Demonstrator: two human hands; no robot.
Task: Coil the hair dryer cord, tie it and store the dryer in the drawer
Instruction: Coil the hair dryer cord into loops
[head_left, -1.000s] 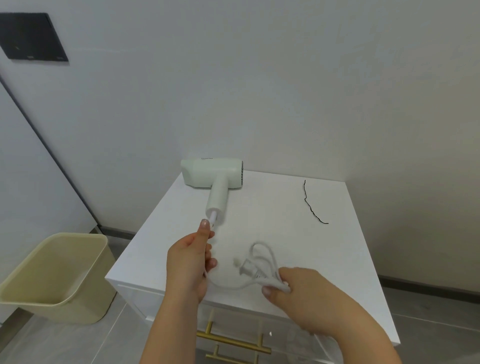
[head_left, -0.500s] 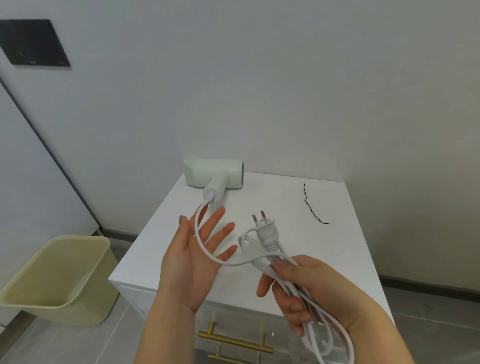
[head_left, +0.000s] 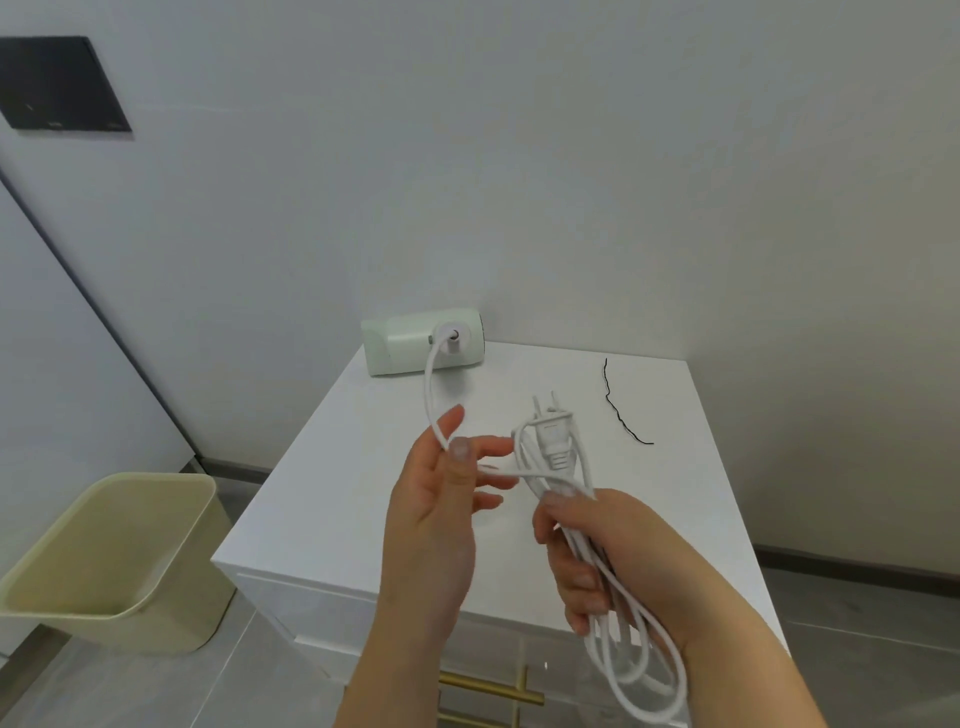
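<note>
A pale green hair dryer (head_left: 410, 345) lies at the back left of the white cabinet top (head_left: 675, 499), its handle end facing me. Its white cord (head_left: 429, 395) runs from the handle down to my left hand (head_left: 441, 499), which pinches it between thumb and forefinger. My right hand (head_left: 618, 561) grips several coiled loops of the cord, which hang below the fist. The plug (head_left: 553, 431) sticks up above the bundle. A thin black tie wire (head_left: 621, 410) lies on the top at the back right.
The cabinet stands against a white wall. Gold drawer handles (head_left: 488, 686) show on its front below my arms. A beige waste bin (head_left: 114, 561) sits on the grey floor to the left. A dark panel (head_left: 62, 83) hangs on the wall at the upper left.
My left hand went from open under the cord to pinching it. The dryer has turned so its handle end faces me. The coiled bundle in my right hand stays lifted.
</note>
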